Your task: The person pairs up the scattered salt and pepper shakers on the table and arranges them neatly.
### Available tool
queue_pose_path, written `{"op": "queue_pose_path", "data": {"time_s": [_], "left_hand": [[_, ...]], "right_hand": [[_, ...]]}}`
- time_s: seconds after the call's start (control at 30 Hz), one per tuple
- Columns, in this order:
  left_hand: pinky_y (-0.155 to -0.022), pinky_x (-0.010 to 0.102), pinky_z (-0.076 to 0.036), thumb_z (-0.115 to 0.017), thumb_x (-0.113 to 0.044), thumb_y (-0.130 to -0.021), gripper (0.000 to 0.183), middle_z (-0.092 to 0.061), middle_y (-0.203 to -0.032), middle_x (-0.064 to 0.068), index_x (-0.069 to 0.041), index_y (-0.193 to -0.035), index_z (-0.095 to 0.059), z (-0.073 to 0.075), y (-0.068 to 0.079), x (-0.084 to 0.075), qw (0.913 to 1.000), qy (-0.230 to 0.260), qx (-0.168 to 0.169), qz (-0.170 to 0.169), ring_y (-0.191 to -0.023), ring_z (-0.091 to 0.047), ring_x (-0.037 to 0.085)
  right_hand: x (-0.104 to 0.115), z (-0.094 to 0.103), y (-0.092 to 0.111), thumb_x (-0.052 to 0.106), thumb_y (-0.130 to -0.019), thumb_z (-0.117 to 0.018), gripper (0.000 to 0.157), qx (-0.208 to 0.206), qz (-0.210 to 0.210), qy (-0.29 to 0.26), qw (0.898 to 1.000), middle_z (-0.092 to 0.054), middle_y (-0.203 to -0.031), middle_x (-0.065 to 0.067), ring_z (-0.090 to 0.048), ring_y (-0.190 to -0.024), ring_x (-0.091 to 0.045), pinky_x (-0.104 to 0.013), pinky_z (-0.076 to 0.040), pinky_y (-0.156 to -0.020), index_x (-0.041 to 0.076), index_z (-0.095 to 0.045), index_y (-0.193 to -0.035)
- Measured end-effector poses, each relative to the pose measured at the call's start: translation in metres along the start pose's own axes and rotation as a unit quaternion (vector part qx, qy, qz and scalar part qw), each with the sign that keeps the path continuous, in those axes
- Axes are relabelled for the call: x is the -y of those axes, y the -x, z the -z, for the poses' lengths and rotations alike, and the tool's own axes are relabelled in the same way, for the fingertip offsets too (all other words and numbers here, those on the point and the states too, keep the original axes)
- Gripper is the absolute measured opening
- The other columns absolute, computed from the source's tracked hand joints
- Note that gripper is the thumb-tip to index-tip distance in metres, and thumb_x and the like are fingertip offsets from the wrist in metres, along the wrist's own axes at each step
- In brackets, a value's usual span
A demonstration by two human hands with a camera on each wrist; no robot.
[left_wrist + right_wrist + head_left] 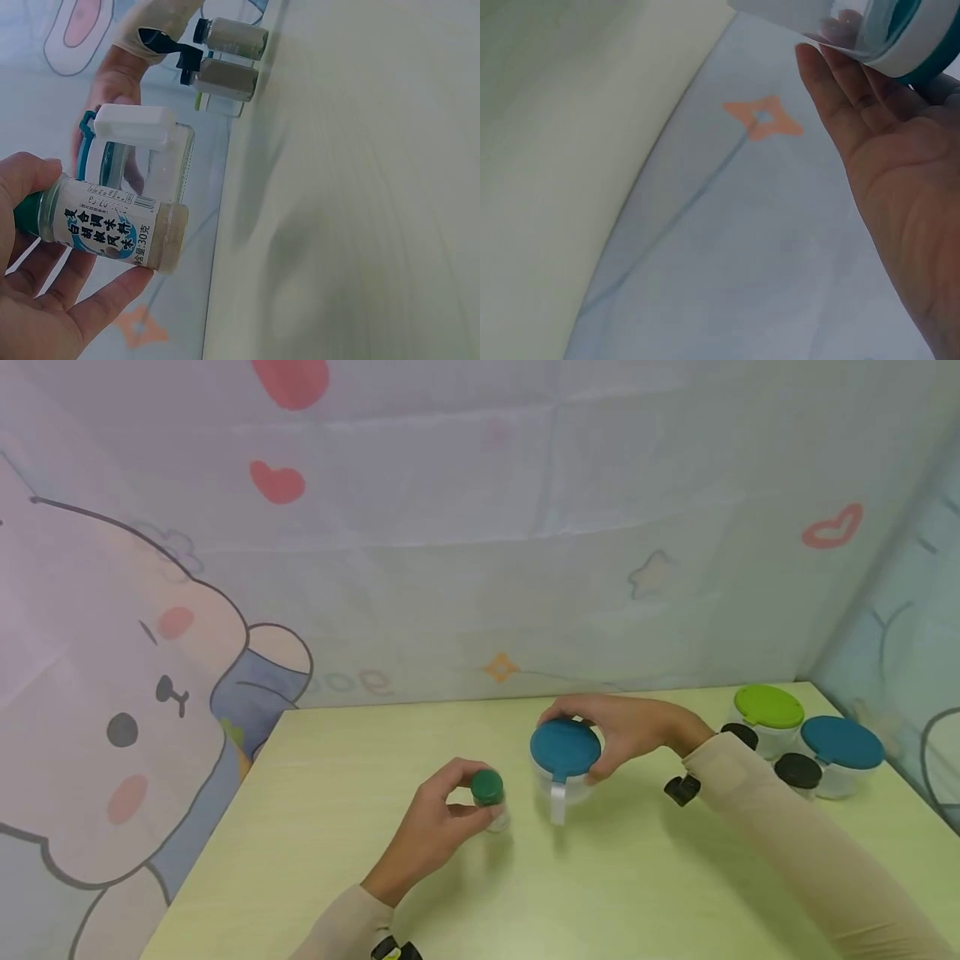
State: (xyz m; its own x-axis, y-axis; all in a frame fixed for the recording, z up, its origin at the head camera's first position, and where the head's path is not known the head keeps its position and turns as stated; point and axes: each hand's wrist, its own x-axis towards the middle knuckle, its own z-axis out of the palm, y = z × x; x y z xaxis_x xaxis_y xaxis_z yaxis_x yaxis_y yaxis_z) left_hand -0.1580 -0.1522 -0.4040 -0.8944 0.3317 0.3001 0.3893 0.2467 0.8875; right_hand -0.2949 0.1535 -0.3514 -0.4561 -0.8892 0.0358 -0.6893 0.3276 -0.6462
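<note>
My left hand (438,818) grips a small seasoning bottle (105,225) between thumb and fingers. This bottle has a green cap (487,787), a white printed label and pale contents. To its right, my right hand (626,727) holds a clear seasoning jar (547,781) by its sides, fingers around the far side and thumb near. The jar carries a blue lid (565,747) and a white handle (557,803) that points toward me. Bottle and jar are upright and apart, seemingly just above the table. Only part of the jar shows in the right wrist view.
At the table's right end stand a jar with a green lid (768,707), another with a blue lid (842,742) and two small bottles with black caps (798,770). A printed cloth (450,585) hangs behind the pale table (337,793).
</note>
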Motion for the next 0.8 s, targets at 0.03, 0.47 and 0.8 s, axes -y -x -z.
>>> {"op": "queue_pose_path", "data": {"time_s": [0.03, 0.47, 0.8], "left_hand": [[-0.086, 0.033, -0.061, -0.076, -0.016, -0.093, 0.032, -0.062, -0.115, 0.000, -0.024, -0.121, -0.062, 0.001, 0.001, 0.000, 1.0000, 0.001, -0.002, -0.001, -0.110, -0.061, 0.020], [-0.085, 0.032, -0.061, -0.078, -0.018, -0.092, 0.033, -0.062, -0.115, 0.000, -0.025, -0.122, -0.063, 0.017, 0.009, -0.002, 0.9997, -0.014, -0.015, 0.016, -0.111, -0.062, 0.020], [-0.085, 0.033, -0.061, -0.077, -0.019, -0.092, 0.033, -0.062, -0.113, 0.002, -0.022, -0.122, -0.062, 0.025, 0.018, 0.001, 0.9997, -0.008, -0.021, 0.014, -0.108, -0.062, 0.021]], "right_hand": [[-0.001, -0.002, -0.001, 0.032, -0.076, -0.087, 0.077, -0.004, 0.003, -0.003, 1.000, -0.053, -0.138, 0.010, -0.052, -0.124, -0.017, -0.048, -0.047, -0.105, 0.032, -0.048, -0.143], [-0.010, -0.029, -0.017, 0.031, -0.078, -0.089, 0.086, -0.050, 0.010, -0.083, 0.995, -0.049, -0.149, 0.006, -0.049, -0.134, -0.019, -0.050, -0.043, -0.111, 0.021, -0.045, -0.151], [-0.011, -0.054, -0.035, 0.025, -0.080, -0.087, 0.077, -0.064, 0.021, -0.137, 0.988, -0.049, -0.145, 0.008, -0.048, -0.132, -0.021, -0.054, -0.040, -0.111, 0.028, -0.049, -0.147]]}}
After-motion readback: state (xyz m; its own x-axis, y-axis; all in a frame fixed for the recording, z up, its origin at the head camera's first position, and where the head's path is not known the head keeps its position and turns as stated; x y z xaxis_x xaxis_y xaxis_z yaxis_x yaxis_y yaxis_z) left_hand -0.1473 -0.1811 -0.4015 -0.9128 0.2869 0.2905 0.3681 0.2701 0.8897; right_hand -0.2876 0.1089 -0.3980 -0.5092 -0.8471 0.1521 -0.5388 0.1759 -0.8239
